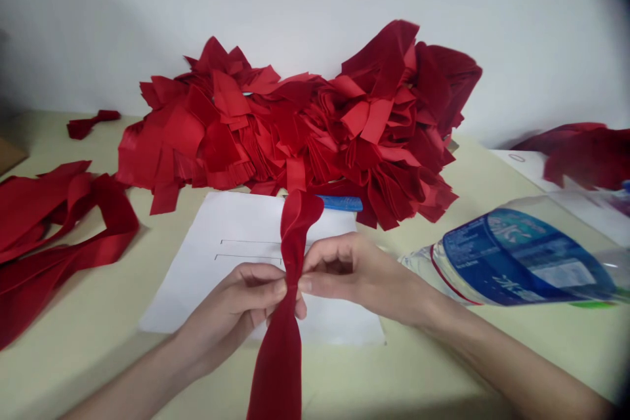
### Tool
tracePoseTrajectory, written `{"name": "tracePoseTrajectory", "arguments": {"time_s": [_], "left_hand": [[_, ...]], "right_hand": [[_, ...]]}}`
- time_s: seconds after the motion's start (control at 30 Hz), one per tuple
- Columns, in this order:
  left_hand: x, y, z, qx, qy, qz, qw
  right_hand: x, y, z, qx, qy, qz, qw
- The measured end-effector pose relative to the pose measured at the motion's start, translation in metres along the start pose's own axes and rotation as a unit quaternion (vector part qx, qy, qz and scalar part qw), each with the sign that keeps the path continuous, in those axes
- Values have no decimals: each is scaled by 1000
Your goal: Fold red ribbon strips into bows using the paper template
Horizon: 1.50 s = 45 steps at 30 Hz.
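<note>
Ribbon (pixel 278 361), red, is being pinched at its narrow waist by left hand (pixel 246 295) and right hand (pixel 361 275), both almost closed, white paper (pixel 191 295) lying beneath.

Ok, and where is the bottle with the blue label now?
In the head view, the bottle is on the right side, to the right of the person's right hand, with red fabric above it in the picture.

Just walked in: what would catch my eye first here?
The big heap of red ribbon pieces across the back comes first. Next, front and centre, the left hand and right hand pinch a red velvet ribbon. A blue-labelled plastic bottle shows at the right.
</note>
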<state>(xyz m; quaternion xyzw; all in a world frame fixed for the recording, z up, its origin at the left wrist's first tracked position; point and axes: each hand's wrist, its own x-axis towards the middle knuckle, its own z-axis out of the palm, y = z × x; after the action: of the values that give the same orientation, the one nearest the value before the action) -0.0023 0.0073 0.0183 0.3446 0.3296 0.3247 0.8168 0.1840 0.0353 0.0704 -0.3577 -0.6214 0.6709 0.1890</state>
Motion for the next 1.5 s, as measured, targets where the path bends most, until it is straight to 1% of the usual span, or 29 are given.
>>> {"name": "tracePoseTrajectory", "arguments": {"time_s": [0.13,0.2,0.23,0.3,0.4,0.47,0.6,0.67,0.73,0.8,0.9,0.93,0.97,1.0,1.03,1.1,1.13,1.17,1.23,1.33,1.37,1.43,1.5], "left_hand": [[1,-3,-2,-53,-45,-22,997],[2,-4,-2,-70,-41,-36,996],[2,-5,-1,-71,-28,-37,996],[3,-4,0,-51,17,-16,998],[3,0,2,39,100,21,994],[2,3,3,94,126,22,987],[3,1,3,120,109,15,987],[4,-1,2,126,112,15,986],[5,-2,1,133,112,17,985],[5,-1,1,131,98,20,986],[4,1,1,124,78,21,989],[4,2,0,128,78,22,988],[3,2,0,138,80,24,987],[4,2,0,151,82,26,985],[4,2,0,164,87,26,982],[5,2,1,185,100,24,977],[5,1,1,192,106,22,975],[6,1,2,199,112,21,973],[6,0,4,212,122,18,969],[6,-2,5,222,135,20,965],[6,-2,5,222,137,22,965],[6,-2,5,219,137,27,966],[6,-2,5,214,137,32,967]], "right_hand": [[0,3,1,52,-56,2,997],[0,5,1,57,-56,0,997],[1,6,1,55,-45,-1,997],[3,7,0,42,-7,-2,999],[7,11,-2,15,44,4,999],[10,16,-3,5,60,9,998],[13,24,-2,12,48,14,999],[13,26,-1,23,33,8,999],[14,25,-1,40,23,8,999],[14,23,-2,54,12,14,998],[14,21,-7,30,-1,24,999],[14,21,-8,7,5,26,1000],[15,23,-10,-24,24,24,999],[16,25,-13,-65,60,20,996],[17,28,-15,-115,111,12,987],[20,36,-21,-226,212,-9,951],[22,40,-25,-276,246,-15,929],[25,44,-30,-317,265,-14,910],[29,51,-39,-368,275,2,888],[35,55,-51,-417,297,41,858],[37,56,-54,-443,307,54,841],[38,55,-57,-506,323,77,796],[37,55,-57,-554,334,81,759]]}}
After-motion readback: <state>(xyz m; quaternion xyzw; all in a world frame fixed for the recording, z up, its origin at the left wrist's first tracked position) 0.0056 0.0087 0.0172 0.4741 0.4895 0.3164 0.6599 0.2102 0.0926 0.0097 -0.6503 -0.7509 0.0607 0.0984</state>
